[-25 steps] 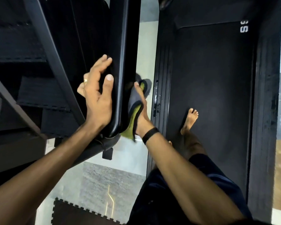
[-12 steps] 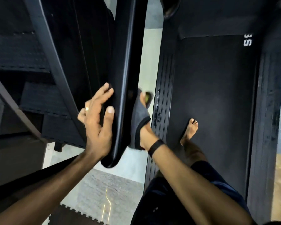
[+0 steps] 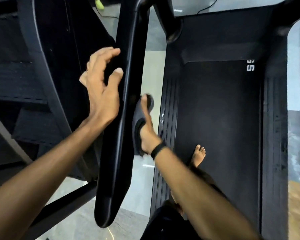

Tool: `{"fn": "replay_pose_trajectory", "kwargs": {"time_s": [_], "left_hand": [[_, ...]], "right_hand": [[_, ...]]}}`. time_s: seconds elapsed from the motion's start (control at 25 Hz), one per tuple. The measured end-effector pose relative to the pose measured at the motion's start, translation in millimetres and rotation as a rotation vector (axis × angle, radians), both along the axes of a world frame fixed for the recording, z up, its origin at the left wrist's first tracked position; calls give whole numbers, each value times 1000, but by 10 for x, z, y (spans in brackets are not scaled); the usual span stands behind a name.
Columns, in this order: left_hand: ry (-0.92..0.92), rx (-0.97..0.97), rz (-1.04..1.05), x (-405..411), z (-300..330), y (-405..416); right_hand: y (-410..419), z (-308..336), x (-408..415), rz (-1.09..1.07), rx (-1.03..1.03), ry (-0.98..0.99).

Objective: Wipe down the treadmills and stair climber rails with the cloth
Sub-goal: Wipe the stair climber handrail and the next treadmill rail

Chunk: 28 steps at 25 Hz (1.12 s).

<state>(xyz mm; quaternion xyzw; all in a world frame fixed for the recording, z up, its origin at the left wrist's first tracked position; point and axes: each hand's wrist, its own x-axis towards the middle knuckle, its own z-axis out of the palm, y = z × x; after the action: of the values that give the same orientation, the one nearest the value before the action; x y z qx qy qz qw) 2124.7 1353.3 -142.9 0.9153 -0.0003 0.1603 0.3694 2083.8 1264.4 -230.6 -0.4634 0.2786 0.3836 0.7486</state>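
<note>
A broad black stair climber rail (image 3: 114, 179) runs down the middle of the view. My left hand (image 3: 102, 90) sits on its left side, fingers loosely spread and thumb touching the rail's top face. My right hand (image 3: 148, 134) holds a grey cloth (image 3: 138, 111) flat against the rail's right side, thumb lying over the cloth; its other fingers are hidden behind the cloth. To the right lies the treadmill belt (image 3: 218, 127), where my bare foot (image 3: 198, 155) stands.
The stair climber's dark steps (image 3: 16, 84) fill the left side. A ribbed treadmill side strip (image 3: 168, 118) borders the belt, with a treadmill upright (image 3: 173, 28) above it. Pale floor (image 3: 152, 70) shows in the narrow gap between the two machines.
Both hands have slid further up the rail, the right one carrying the cloth along its side. The cloth's yellow-green face no longer shows.
</note>
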Motion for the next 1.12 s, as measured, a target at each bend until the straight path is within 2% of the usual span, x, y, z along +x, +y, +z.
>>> {"fn": "replay_pose_trajectory", "kwargs": {"time_s": [0.08,0.16,0.2,0.28,0.32,0.4,0.48,0.52,0.6,0.68,0.72,0.8,0.92,1.0,1.12], "left_hand": [[2,58,-15,339,16,-37],[27,128,-33,650,18,-38],[45,167,-47,776,0,-35],[68,222,-72,919,-76,5],[70,222,-82,962,-117,34],[76,193,-103,991,-168,75],[85,208,-107,981,-194,90],[89,219,-100,978,-197,94],[84,226,-78,1001,-190,92],[87,215,-68,1027,-224,104],[85,212,-65,1018,-241,119],[81,209,-59,1014,-256,139],[94,206,-67,1031,-263,129],[92,207,-73,1038,-257,129],[101,217,-72,1045,-249,139]], "right_hand": [[52,268,-324,80,-220,-76],[193,471,-379,3,-420,-351],[228,467,-187,-56,-476,-466],[200,363,487,-148,-405,-594],[176,260,863,-166,-326,-571],[77,19,1441,-175,-110,-313],[53,-152,1417,-176,77,-103],[88,-138,1193,-145,57,-82],[150,156,719,-59,-195,-215],[211,293,643,-108,-397,-415],[236,292,880,-160,-415,-475],[225,197,1592,-247,-316,-523],[120,-62,2378,-308,-165,-397],[131,-138,2278,-235,-167,-315],[130,-192,1546,-105,-231,-309]]}}
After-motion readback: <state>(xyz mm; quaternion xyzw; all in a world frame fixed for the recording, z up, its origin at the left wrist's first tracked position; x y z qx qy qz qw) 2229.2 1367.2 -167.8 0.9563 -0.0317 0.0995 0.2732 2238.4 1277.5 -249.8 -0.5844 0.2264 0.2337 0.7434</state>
